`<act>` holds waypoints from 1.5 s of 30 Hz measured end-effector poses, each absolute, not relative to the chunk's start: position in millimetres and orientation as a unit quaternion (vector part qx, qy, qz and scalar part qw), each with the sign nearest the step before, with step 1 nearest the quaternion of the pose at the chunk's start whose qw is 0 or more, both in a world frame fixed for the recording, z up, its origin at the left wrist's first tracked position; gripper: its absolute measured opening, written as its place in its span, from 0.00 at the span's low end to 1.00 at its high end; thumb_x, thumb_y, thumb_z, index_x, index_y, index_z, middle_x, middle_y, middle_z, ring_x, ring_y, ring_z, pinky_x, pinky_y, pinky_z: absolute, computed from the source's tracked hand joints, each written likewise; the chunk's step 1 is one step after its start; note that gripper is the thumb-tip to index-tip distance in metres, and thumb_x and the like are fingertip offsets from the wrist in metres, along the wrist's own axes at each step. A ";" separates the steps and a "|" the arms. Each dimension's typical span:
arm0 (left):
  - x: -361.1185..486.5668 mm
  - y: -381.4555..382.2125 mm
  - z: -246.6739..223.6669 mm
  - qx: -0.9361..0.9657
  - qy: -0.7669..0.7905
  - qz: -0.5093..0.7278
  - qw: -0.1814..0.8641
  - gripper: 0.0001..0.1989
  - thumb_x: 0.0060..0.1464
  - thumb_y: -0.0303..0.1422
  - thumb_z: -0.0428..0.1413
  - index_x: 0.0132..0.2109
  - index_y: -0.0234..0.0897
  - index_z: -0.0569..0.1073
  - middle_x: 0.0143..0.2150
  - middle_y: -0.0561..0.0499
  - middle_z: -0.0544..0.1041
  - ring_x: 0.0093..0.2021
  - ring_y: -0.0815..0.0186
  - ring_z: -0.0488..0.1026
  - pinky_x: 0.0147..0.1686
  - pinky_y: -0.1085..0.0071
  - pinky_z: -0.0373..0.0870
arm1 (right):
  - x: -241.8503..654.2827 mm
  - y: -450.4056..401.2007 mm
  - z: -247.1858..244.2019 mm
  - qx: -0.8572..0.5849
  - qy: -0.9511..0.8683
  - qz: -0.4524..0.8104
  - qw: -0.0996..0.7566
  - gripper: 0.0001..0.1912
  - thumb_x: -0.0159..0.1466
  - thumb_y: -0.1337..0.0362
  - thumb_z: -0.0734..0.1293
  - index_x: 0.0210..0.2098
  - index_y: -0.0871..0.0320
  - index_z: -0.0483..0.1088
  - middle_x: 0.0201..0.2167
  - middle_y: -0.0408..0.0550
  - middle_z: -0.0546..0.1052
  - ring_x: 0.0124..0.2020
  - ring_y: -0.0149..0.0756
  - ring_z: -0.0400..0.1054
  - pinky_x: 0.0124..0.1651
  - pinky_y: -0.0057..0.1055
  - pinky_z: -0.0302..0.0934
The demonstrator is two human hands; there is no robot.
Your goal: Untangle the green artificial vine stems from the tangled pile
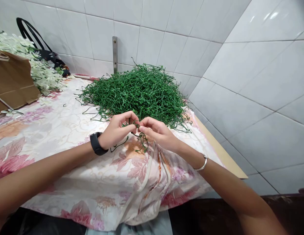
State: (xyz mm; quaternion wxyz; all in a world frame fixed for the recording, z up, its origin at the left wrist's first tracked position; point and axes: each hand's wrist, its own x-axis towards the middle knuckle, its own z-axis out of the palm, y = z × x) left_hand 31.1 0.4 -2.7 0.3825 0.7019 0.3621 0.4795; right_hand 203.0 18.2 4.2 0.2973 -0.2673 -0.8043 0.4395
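Note:
My left hand [121, 128], with a black band on its wrist, pinches thin green stems [142, 141] between thumb and fingers. Close against it, my right hand [158, 131], with a silver bangle on the wrist, is closed on the same small bunch. The fingertips nearly meet, and several stems hang down below them over the cloth. Just behind both hands rises a large tangled pile of green stems [139, 91]. The exact grip at the fingertips is partly hidden.
A floral cloth [56, 130] covers the table and bunches at the front edge. White artificial flowers [44, 73] and a brown cardboard box [14, 80] stand at the left, a dark bag [50, 58] behind. A metal strip [115, 54] is on the tiled wall.

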 end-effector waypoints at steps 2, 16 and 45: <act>31.4 0.1 -1.0 0.693 0.339 0.481 0.417 0.07 0.44 0.20 0.49 0.33 0.32 0.66 0.24 0.55 0.67 0.25 0.73 0.66 0.28 0.75 0.64 | 203.5 19.3 4.0 -0.264 -0.762 0.515 0.290 0.07 0.61 0.61 0.58 0.34 0.60 0.61 0.30 0.45 0.66 0.31 0.27 0.62 0.33 0.27 0.59; 32.0 -0.7 -7.5 0.736 0.341 0.438 0.386 0.11 0.46 0.21 0.45 0.39 0.34 0.64 0.24 0.55 0.65 0.24 0.74 0.62 0.24 0.77 0.60 | 206.9 21.4 -0.8 -0.233 -0.914 0.099 0.317 0.08 0.58 0.76 0.53 0.32 0.58 0.56 0.31 0.46 0.62 0.31 0.29 0.56 0.34 0.28 0.56; 34.6 -7.4 -9.5 0.822 0.331 0.442 0.137 0.06 0.52 0.23 0.48 0.29 0.32 0.67 0.22 0.55 0.67 0.22 0.76 0.61 0.23 0.80 0.56 | 207.7 15.0 10.2 -0.294 -0.871 0.285 0.271 0.03 0.55 0.68 0.59 0.28 0.62 0.63 0.20 0.38 0.60 0.21 0.21 0.50 0.22 0.21 0.46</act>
